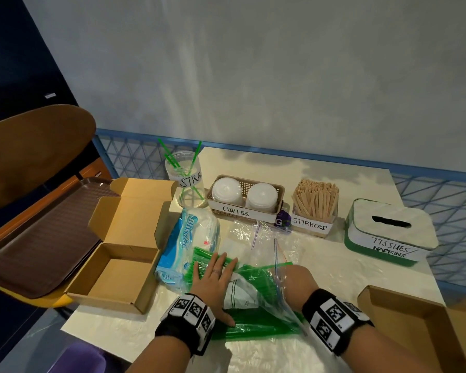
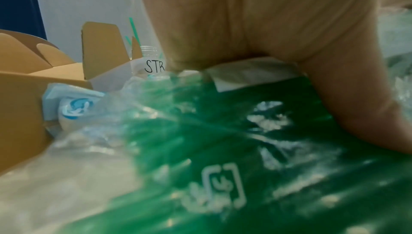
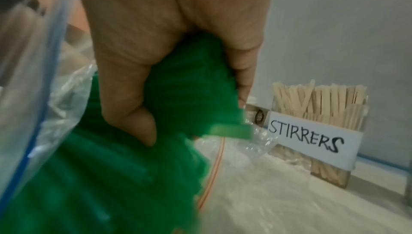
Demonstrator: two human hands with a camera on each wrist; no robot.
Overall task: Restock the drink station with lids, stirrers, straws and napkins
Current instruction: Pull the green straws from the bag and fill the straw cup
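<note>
Straws point(image 3: 185, 86) in R hand point(image 3: 169, 31), L hand point(image 1: 213, 278) flat on bag point(image 1: 256, 329).

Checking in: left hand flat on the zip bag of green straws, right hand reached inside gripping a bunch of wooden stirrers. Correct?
Not quite. The right hand grips green straws, not wooden stirrers; the right wrist view shows it. The stirrers stand in their labelled holder. The left hand does lie flat on the zip bag.

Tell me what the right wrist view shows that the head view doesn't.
Only the right wrist view shows the right hand inside the zip bag, its fingers curled in a grip round a bunch of green straws. Only the head view shows the left hand flat on the bag, the straw jar, cup lids and napkin box. Both show the stirrers.
</note>
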